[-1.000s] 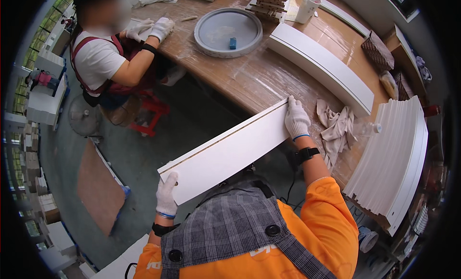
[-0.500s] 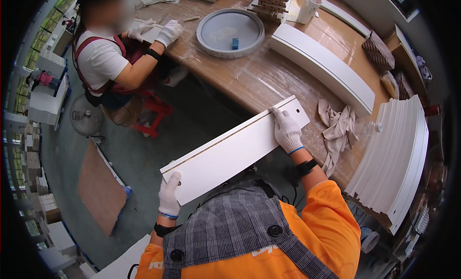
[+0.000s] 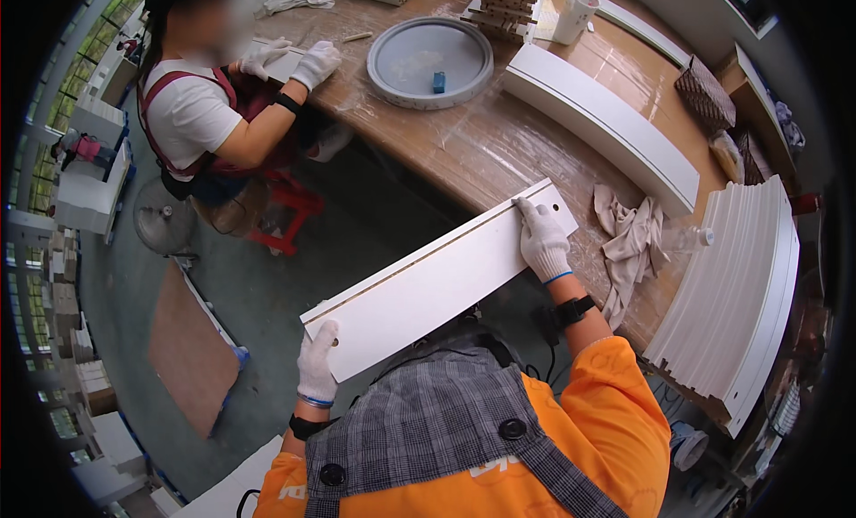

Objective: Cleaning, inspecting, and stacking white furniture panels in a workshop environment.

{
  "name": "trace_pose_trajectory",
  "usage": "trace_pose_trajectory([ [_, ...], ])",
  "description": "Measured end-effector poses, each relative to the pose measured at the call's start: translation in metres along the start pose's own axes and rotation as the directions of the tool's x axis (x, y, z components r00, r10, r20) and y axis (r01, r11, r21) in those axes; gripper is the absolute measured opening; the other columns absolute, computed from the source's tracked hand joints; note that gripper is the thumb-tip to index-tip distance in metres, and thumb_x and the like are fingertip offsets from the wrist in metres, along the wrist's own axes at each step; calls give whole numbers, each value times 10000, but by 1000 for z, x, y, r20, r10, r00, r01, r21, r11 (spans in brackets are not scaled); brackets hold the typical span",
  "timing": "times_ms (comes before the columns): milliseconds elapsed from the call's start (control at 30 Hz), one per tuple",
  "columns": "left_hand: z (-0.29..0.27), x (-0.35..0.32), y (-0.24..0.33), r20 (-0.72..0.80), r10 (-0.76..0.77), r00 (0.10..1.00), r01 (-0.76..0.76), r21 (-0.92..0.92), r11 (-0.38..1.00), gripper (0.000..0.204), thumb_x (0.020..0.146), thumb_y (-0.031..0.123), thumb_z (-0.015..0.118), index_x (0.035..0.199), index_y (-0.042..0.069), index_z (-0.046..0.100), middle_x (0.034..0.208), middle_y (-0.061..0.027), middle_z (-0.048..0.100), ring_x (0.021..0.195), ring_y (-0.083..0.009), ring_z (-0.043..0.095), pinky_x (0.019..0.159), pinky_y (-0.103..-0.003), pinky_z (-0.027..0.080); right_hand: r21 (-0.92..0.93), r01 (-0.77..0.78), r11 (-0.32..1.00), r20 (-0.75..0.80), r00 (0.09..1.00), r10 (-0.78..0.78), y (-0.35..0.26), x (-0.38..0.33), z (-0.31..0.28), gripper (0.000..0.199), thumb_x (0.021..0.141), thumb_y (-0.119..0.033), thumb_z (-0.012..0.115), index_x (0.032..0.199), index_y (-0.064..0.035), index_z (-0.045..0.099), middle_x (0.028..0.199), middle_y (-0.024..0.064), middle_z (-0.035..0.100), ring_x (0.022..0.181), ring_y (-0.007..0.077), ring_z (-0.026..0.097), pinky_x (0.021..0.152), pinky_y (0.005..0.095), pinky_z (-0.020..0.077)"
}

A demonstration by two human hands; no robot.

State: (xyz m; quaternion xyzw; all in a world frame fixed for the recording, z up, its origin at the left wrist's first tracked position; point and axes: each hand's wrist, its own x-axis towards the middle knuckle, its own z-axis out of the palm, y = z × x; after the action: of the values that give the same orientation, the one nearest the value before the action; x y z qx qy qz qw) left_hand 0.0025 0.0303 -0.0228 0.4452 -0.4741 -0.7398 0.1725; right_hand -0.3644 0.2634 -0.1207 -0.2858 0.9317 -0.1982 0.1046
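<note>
A long white board (image 3: 428, 291) with a groove along its far edge and a hole near each end is held slanting in front of me. My left hand (image 3: 316, 366), in a white knit glove, grips its near left end, thumb on top beside the hole. Toward the other end, my gloved right hand (image 3: 544, 243) clasps the near edge, thumb lying across the white face; the fingers below are hidden. That far right end is over the table corner, and I cannot tell whether it rests there.
The film-covered table (image 3: 464, 152) bears a grey round lid (image 3: 428, 50) with a small blue block, a stack of white boards (image 3: 606, 126), a beige cloth (image 3: 627, 242) and a clear bottle (image 3: 685, 240). More white boards (image 3: 731, 295) stand stacked at right. A co-worker (image 3: 201, 108) sits far left.
My right hand has slid slightly toward the board's right end. The left hand keeps its grip, and the whole view has shifted a little.
</note>
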Motion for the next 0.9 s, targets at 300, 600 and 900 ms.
trace_pose_trajectory([
  [300, -1, 1, -3, -16, -5, 1000, 4, -29, 1000, 441, 984, 190, 604, 1371, 2, 507, 1230, -85, 610, 1095, -179, 599, 967, -320, 477, -36, -49, 998, -81, 996, 46, 0, 2, -1, 423, 937, -143, 518, 1359, -178, 537, 1120, 161, 615, 943, 394, 650, 780, 498, 528],
  [600, -6, 5, -7, -5, -4, 1000, 4, -48, 999, 504, 979, 184, 616, 1425, 1, 470, 1261, -88, 601, 1137, -186, 581, 999, -326, 458, -34, -15, 999, -51, 999, 13, -3, 0, -4, 397, 952, -144, 504, 1347, -158, 542, 1111, 175, 617, 932, 397, 649, 764, 495, 525],
  [900, -7, 5, -6, -4, -25, 1000, 25, -36, 999, 504, 978, 176, 614, 1425, -1, 465, 1269, -89, 600, 1126, -184, 589, 986, -324, 469, -32, -22, 999, -42, 999, 20, 4, 1, -3, 419, 953, -135, 502, 1366, -198, 532, 1135, 161, 615, 944, 393, 651, 782, 498, 527],
])
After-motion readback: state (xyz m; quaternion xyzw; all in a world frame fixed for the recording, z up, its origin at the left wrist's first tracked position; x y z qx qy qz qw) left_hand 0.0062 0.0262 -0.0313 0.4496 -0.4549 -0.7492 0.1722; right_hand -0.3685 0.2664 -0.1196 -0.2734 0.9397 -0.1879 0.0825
